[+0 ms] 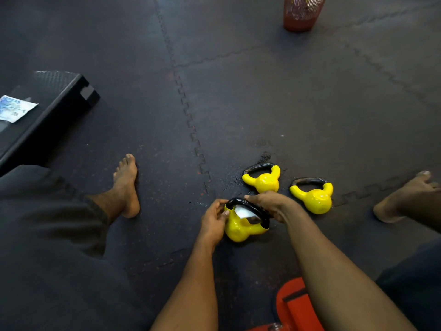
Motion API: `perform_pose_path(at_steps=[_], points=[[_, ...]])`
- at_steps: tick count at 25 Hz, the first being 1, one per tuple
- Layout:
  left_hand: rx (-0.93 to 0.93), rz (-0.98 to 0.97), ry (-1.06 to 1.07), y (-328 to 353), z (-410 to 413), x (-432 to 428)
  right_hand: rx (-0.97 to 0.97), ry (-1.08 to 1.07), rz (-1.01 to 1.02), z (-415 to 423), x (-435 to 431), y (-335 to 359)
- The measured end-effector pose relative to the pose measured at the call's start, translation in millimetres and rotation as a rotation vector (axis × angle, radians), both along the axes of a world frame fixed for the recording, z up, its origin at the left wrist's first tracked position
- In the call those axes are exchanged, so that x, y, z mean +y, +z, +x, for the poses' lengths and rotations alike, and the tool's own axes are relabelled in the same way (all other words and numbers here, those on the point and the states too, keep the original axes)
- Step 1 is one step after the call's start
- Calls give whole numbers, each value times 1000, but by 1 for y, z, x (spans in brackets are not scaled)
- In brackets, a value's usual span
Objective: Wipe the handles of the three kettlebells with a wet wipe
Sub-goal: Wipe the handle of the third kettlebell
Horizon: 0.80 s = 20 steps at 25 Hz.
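Head view, low centre: the left hand (213,222) grips the tilted yellow kettlebell (238,231), and the right hand (270,203) curls its fingers over the black handle (261,215), pinching the wet wipe (242,212); a slack left grip might let the round body roll, dragging the wipe off.

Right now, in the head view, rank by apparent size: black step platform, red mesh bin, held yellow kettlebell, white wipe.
1. Black step platform.
2. Red mesh bin and held yellow kettlebell look alike; the bin is farther and cut off, so unranked.
3. White wipe.
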<state>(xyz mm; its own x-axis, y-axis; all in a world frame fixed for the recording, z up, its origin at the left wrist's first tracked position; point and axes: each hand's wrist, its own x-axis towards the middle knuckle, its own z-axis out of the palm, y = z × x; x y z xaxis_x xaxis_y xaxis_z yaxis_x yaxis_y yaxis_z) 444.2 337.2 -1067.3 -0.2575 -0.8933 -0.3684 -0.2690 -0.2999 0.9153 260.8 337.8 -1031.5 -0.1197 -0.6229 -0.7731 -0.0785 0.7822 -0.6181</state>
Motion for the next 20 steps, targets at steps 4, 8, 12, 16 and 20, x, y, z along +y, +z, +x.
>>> perform_pose_path(at_steps=[4, 8, 12, 16, 20], points=[[40, 20, -32, -1, 5, 2, -189, 192, -127, -3, 4, 6], [75, 34, -33, -2, 12, 4, -499, 157, -63, 5, 16, 6], [100, 59, 26, -7, 22, 9, -457, 34, 12, 17, 20, -4], [90, 105, 64, -12, 24, 10, -152, 28, -21, 17, 5, 0], [90, 83, 93, -10, 17, 11, -166, 47, -141, 17, 1, 3]])
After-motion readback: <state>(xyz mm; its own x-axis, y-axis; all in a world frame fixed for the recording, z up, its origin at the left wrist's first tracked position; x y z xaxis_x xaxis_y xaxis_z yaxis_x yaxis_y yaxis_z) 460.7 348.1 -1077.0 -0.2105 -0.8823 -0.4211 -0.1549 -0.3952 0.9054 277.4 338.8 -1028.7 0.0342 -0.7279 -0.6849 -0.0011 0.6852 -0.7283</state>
